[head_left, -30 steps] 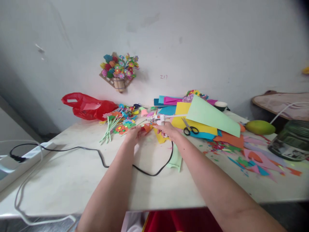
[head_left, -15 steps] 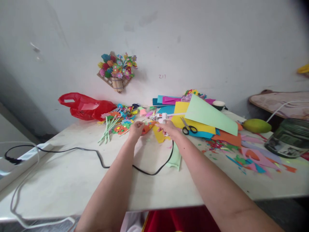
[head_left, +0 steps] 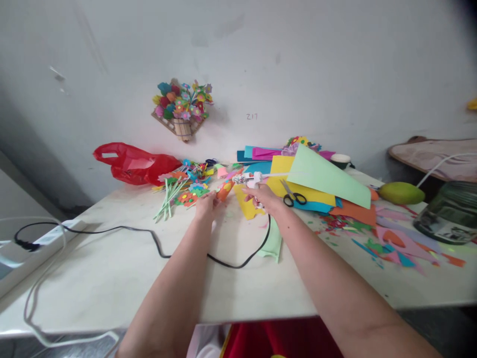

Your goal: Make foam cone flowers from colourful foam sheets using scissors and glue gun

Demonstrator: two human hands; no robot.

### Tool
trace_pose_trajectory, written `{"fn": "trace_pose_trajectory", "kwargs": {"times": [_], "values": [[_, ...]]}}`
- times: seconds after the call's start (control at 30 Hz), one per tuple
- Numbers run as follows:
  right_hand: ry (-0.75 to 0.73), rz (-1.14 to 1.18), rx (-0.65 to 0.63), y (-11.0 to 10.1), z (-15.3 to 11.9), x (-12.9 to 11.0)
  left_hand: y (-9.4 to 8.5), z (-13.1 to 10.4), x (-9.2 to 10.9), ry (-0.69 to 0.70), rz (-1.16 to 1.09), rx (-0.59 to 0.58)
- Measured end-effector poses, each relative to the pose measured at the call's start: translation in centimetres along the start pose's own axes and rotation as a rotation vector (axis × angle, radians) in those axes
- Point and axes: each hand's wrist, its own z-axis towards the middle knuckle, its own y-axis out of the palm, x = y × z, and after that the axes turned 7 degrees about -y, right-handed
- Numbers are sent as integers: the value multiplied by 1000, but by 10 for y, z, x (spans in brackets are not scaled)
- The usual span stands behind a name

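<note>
Left of the black scissors (head_left: 294,199), the orange piece (head_left: 223,193) tips up more and shows more than half a second ago

Also left of the scissors, the white glue gun (head_left: 255,179) lies long from side to side, its nose pointing left at the orange piece, which slants up and right; the right hand (head_left: 267,197) wraps round the gun's handle, and the left hand (head_left: 207,203) pinches the orange piece's low end

White glue gun (head_left: 256,177) points left — at orange piece (head_left: 225,191).
</note>
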Motion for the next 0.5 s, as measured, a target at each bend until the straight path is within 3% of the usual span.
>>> {"fn": "trace_pose_trajectory", "kwargs": {"times": [0.3,0.5], "values": [[5,-176,-167,-8,-2,1,5,-8,2,-64,-84,80],[-1,-251,-172,-9,-6,-3,0,-3,0,-50,-35,3]]}}
